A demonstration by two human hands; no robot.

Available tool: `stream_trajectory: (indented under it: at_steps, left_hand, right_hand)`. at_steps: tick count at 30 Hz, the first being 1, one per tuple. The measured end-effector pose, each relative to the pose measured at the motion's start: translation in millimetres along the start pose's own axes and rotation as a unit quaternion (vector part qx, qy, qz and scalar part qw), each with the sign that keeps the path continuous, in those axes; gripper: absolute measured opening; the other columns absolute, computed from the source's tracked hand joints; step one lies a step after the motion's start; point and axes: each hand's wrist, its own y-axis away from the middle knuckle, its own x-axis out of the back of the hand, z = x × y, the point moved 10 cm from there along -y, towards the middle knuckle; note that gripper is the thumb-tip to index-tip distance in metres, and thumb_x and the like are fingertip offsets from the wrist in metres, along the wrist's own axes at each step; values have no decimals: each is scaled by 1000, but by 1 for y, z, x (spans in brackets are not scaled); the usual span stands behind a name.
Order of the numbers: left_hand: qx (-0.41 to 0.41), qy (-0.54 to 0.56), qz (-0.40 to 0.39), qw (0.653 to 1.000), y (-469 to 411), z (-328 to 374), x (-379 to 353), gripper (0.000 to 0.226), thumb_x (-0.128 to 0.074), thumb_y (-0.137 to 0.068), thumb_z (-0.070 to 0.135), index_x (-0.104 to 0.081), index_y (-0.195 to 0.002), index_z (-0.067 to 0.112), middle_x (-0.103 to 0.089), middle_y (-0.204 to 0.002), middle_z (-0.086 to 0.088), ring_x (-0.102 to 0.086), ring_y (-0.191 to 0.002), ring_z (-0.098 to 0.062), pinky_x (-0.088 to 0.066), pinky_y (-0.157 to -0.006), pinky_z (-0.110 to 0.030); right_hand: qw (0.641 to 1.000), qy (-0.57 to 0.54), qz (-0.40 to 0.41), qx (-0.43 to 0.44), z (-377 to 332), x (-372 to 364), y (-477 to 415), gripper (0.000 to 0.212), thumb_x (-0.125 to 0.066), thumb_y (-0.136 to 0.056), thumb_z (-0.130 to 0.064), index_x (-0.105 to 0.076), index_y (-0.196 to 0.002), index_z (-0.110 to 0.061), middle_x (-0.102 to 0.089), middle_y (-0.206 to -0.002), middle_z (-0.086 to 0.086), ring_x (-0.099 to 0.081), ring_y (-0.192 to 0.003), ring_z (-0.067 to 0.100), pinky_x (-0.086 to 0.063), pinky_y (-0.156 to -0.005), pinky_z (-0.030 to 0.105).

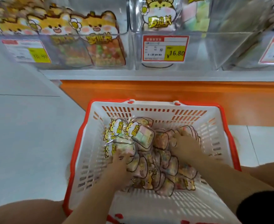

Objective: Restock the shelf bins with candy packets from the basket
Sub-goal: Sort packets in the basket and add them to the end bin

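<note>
A white basket with a red rim (217,125) sits on the floor below the shelf, holding several candy packets (150,165) printed with yellow cartoon animals. Both of my hands are down inside it. My left hand (119,165) rests on the packets at the left, fingers curled on a marshmallow packet (123,148). Over at the right of the pile, my right hand (184,145) presses on a packet (188,130) with its fingers bent around it. Above, the clear left shelf bin (125,18) is full of packets. The middle bin (196,50) holds few.
Price tags hang on the bin fronts, one reading 16.80 (165,48). An orange shelf base (165,92) runs behind the basket. White floor tiles (25,135) lie to the left. My knees frame the basket at bottom left and right.
</note>
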Motion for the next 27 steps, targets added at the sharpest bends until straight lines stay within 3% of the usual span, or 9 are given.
stream_trajectory:
  at_steps: [3,7,11,14,16,19,23,25,27]
  left_hand:
    - [-21,-2,16,1000,-3,4,0,77,-63,-89,50,-18,-151,50,14,-164,5,-13,-150,-42,-37,-113,-51]
    - [-20,-11,29,999,-8,-1,-3,79,-62,-89,48,-15,-152,50,13,-164,5,-9,-151,-39,-40,-112,-48]
    - [-27,-9,40,999,-10,-1,-4,81,-63,-87,44,-15,-151,51,10,-163,8,-14,-150,-35,-44,-108,-44]
    - [-13,48,94,994,-9,-3,9,68,-65,-86,34,-33,-145,44,-8,-159,2,-43,-133,-30,-48,-99,-36]
    - [57,141,165,975,-4,-15,27,52,-63,-88,28,-45,-137,33,-22,-153,-1,-52,-119,-27,-47,-94,-36]
    - [169,253,242,921,1,-39,42,59,-67,-90,31,-41,-140,15,-33,-146,-11,-51,-120,-30,-46,-95,-41]
    - [192,420,248,852,-9,-54,33,80,-68,-91,24,-21,-155,10,-39,-153,-15,-44,-135,-34,-41,-110,-47]
    - [202,457,257,827,-10,-58,34,77,-69,-92,25,-26,-154,10,-46,-148,-16,-50,-131,-34,-43,-106,-45]
    - [212,475,238,820,-12,-59,34,70,-72,-90,23,-37,-149,7,-54,-140,-16,-55,-124,-33,-45,-99,-39]
  right_hand:
    - [995,25,97,-5,-25,15,-9,57,-57,-86,-45,-49,-139,-23,-42,-142,11,-40,-129,35,-42,-104,49]
    - [990,-119,2,78,-83,4,-26,73,-56,-89,-50,-27,-152,-25,-29,-155,7,-26,-143,34,-34,-113,49]
    - [980,-183,-57,52,-97,-16,-37,76,-53,-86,-59,-28,-148,-24,-45,-144,10,-42,-131,37,-44,-102,47]
    - [967,-227,-103,46,-95,-28,-31,62,-63,-81,-65,-51,-127,-25,-62,-119,1,-57,-116,26,-48,-81,31]
    - [954,-262,-129,73,-96,-32,-26,29,-73,-82,-53,-59,-98,-33,-65,-93,-11,-63,-92,12,-41,-64,18]
    - [941,-320,-95,58,-79,-18,-24,20,-77,-83,-39,-57,-82,-39,-63,-84,-16,-55,-74,-5,-36,-55,9]
    - [950,-309,-21,37,-49,1,-26,19,-73,-85,-32,-57,-94,-34,-57,-77,-16,-53,-71,0,-39,-57,20]
    - [951,-306,-34,31,-44,1,-25,25,-71,-85,-33,-62,-108,-25,-67,-89,-9,-61,-81,9,-52,-70,32]
    - [951,-306,-42,32,-44,1,-23,29,-70,-86,-33,-63,-110,-19,-70,-99,2,-64,-88,17,-54,-81,42]
